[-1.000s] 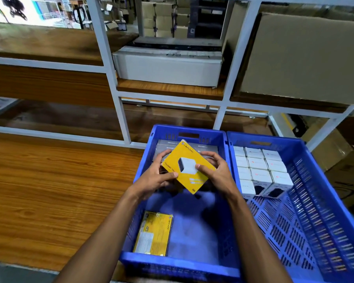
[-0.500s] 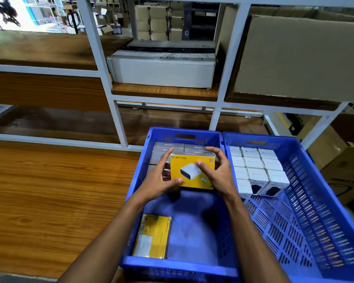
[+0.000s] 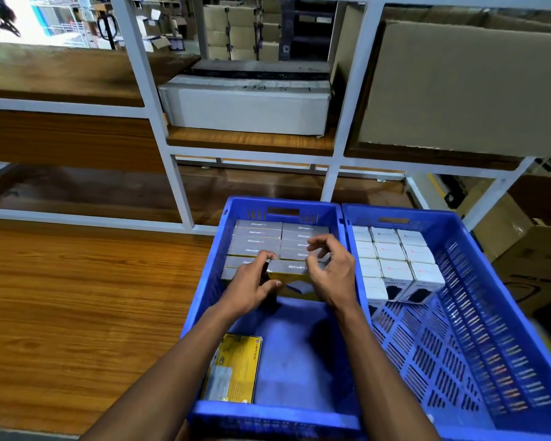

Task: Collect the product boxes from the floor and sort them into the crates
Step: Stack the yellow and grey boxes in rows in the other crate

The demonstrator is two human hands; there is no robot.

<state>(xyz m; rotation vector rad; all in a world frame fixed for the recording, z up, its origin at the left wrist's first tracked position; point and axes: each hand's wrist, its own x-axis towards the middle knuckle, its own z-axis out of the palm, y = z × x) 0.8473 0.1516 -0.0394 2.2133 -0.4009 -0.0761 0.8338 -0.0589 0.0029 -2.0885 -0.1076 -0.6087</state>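
Standing yellow box [image 3: 295, 283] upright, long axis crosswise

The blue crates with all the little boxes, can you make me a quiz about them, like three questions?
1. True or false: the white boxes sit in the right crate.
2. Which box do the left hand and right hand meet at? A) the yellow box standing on edge at the front of the rows B) the yellow box lying flat C) a white box
3. Fill in: the flat yellow box lies in the near-left corner of the ____ crate.

Key: 1 true; 2 A; 3 left.
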